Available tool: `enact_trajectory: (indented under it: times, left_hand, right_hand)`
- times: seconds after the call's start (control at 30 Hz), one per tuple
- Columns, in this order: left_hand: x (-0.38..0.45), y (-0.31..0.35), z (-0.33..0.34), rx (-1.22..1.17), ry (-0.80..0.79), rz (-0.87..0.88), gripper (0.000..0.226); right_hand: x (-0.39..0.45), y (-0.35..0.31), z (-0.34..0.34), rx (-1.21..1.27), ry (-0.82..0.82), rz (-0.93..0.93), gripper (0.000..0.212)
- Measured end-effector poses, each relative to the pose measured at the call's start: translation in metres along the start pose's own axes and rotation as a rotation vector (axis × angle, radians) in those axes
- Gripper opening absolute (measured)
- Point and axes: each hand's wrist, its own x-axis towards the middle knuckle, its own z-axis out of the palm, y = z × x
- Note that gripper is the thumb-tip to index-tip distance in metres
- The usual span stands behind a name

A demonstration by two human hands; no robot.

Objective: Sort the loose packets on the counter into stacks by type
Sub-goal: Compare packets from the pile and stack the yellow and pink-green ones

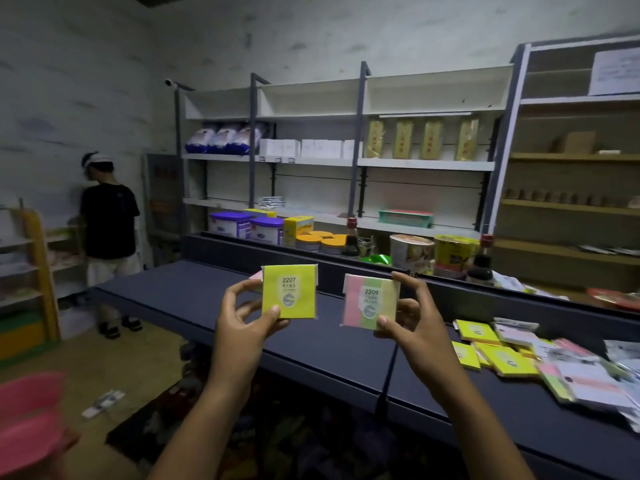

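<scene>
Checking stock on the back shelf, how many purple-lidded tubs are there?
2. One purple-lidded tub stands at the left of the lower shelf; the second tub sits just right of it, beside a yellow box. More may be hidden behind the counter.

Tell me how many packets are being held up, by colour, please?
Yellow-green packet, in the left hand: 1
Pink, green and yellow striped packet, in the right hand: 1
Total held up: 2

Both forearms reach up; the left hand (242, 317) at 11 o'clock and right hand (412, 317) at 1 o'clock each pinch with thumb and curled fingers.
</scene>
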Motion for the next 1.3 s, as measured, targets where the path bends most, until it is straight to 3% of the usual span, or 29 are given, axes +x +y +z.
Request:
enact_trajectory:
  times: [0.43, 0.93, 1.3]
  left_hand:
    - [0.077, -0.019, -0.060, 0.145, 0.055, 0.062, 0.018]
    - [0.198, -0.073, -0.086, 0.157, 0.135, 0.065, 0.026]
    - [0.307, -0.121, -0.129, 0.124, 0.008, 0.028, 0.030]
  right_hand:
    - [0.074, 0.030, 0.083, 0.059, -0.035, -0.007, 0.065]
    - [0.187, 0.091, 0.153, 0.039, -0.060, 0.038, 0.064]
    - [0.253, 0.139, 0.226, -0.078, 0.044, 0.126, 0.060]
